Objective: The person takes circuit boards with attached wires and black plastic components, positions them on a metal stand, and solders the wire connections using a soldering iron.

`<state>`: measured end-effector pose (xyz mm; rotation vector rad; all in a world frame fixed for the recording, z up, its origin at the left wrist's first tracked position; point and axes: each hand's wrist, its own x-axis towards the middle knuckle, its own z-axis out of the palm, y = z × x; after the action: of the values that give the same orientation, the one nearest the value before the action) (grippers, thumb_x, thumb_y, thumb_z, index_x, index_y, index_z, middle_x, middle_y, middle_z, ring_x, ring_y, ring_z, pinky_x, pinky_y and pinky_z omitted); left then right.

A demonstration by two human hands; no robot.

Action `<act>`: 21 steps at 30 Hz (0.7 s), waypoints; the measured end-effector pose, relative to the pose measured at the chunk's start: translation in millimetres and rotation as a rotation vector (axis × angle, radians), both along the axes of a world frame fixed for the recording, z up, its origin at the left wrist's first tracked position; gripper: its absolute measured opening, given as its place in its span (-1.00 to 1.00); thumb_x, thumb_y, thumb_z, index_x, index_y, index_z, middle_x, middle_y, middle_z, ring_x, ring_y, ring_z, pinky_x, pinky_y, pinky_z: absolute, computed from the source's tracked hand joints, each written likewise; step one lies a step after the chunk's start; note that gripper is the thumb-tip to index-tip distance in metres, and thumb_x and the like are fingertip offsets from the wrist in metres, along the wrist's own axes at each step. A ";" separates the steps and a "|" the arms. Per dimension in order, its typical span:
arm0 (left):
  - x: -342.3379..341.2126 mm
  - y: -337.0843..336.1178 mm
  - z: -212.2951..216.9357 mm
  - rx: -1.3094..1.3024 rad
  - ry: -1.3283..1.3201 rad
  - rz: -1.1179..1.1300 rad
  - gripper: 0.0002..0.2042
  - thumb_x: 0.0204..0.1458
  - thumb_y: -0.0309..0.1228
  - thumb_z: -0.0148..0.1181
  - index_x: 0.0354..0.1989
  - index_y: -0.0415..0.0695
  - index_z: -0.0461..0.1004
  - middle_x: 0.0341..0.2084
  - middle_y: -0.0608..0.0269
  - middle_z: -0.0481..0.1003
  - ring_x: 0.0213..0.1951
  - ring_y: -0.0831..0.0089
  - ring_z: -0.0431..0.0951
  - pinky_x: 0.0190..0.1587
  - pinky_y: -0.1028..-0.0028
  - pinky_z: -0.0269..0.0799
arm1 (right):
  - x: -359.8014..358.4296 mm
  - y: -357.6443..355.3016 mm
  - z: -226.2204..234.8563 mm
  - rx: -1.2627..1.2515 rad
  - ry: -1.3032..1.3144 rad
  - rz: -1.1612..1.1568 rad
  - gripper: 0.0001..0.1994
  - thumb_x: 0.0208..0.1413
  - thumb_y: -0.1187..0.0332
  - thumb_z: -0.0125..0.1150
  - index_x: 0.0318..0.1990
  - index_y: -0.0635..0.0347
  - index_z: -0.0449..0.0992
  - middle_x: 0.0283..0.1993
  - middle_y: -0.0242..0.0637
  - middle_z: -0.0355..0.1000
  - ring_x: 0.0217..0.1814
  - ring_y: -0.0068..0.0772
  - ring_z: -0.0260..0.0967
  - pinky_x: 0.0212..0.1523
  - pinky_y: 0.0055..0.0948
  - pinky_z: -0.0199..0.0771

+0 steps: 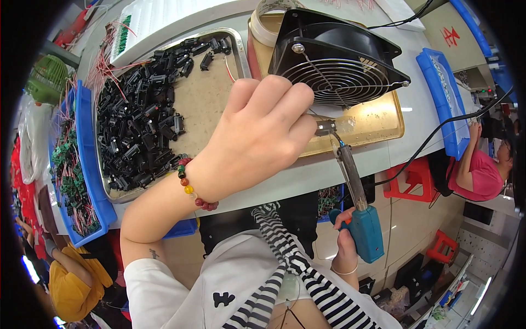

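At the left end of the white worktop (400, 159), a blue plastic bin (87, 164) bristles with green circuit boards (68, 181) and thin red and white leads; a sleeve or elbow could snag one and drag boards out. Beside it, a shallow silver metal tray (241, 49) carries a loose heap of small black plastic parts (137, 120). The left forearm crosses its near edge, so a careless sweep of the bracelet of coloured beads (189, 189) could scatter them.

Further right, the bare left hand (268, 123) is curled, its grip apparently pinching a small dark oblong piece (325, 126) above a gold-coloured metal tray (383, 126); the fingertips are hidden, so how firmly cannot be told. If that pinch slips or twists, the joint could land askew. Behind it stands a square black fan (339, 60) with a round wire grille; moving air, if it runs, might cool the joint unevenly.

The teal-handled soldering gun (366, 236), wrapped by the right hand (346, 244), has its tip right beside the piece. A small wobble could burn the fingers or melt the plastic. Rightmost, a black cable (424, 145) curves past the worktop's edge and could catch and jerk.
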<state>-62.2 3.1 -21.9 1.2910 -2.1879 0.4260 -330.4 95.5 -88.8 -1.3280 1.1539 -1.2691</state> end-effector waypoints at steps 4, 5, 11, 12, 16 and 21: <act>-0.9 -1.8 -6.0 -0.030 0.013 0.012 -0.83 -0.34 -0.43 0.29 -0.50 0.01 0.47 -0.34 0.42 0.34 -0.24 0.39 0.34 -0.17 0.39 0.18 | -6.1 -0.7 -12.6 -0.191 0.343 -0.064 -0.86 -0.26 0.46 0.26 -0.47 0.28 0.50 -0.52 -0.24 0.35 -0.59 -0.29 0.29 -0.59 -0.46 0.24; -1.2 -1.9 -6.6 -0.029 0.013 0.013 -0.83 -0.34 -0.43 0.29 -0.50 0.01 0.47 -0.34 0.42 0.34 -0.24 0.39 0.34 -0.17 0.39 0.18 | -3.7 -2.1 -10.0 -0.189 0.347 -0.069 -0.88 -0.31 0.50 0.24 -0.50 0.26 0.50 -0.55 -0.25 0.33 -0.60 -0.26 0.27 -0.60 -0.45 0.21; -3.1 -0.7 -8.7 0.012 0.037 -0.003 -0.84 -0.34 -0.44 0.29 -0.52 0.00 0.45 -0.33 0.41 0.34 -0.22 0.39 0.36 -0.17 0.39 0.18 | -3.1 -3.3 -9.1 -0.204 0.347 -0.035 -0.87 -0.32 0.53 0.21 -0.49 0.28 0.49 -0.54 -0.24 0.34 -0.62 -0.26 0.24 -0.61 -0.45 0.20; -2.3 -1.6 -9.7 0.002 0.041 -0.003 -0.83 -0.34 -0.45 0.29 -0.52 -0.01 0.44 -0.33 0.41 0.34 -0.21 0.39 0.36 -0.17 0.39 0.18 | -2.4 -3.4 -9.5 -0.203 0.348 -0.033 -0.87 -0.32 0.53 0.21 -0.49 0.28 0.49 -0.54 -0.24 0.34 -0.62 -0.26 0.24 -0.61 -0.45 0.20; -1.8 -2.1 -10.5 -0.002 0.041 -0.001 -0.83 -0.35 -0.45 0.28 -0.54 -0.01 0.42 -0.33 0.40 0.34 -0.20 0.39 0.36 -0.17 0.39 0.18 | -1.4 -5.0 -8.9 -0.226 0.358 -0.016 -0.86 -0.33 0.49 0.19 -0.50 0.28 0.48 -0.53 -0.23 0.34 -0.63 -0.26 0.24 -0.61 -0.45 0.19; -2.5 -1.1 -9.4 0.009 0.034 0.000 -0.82 -0.36 -0.45 0.26 -0.52 -0.02 0.41 -0.33 0.40 0.34 -0.20 0.39 0.36 -0.17 0.39 0.18 | -2.4 -6.1 -5.8 -0.262 0.388 0.016 -0.85 -0.35 0.49 0.18 -0.49 0.28 0.48 -0.52 -0.24 0.35 -0.63 -0.26 0.24 -0.61 -0.45 0.19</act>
<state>-64.7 2.0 -31.3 1.2940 -2.1639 0.3910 -332.8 89.4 -94.5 -1.8344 1.2647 -1.2131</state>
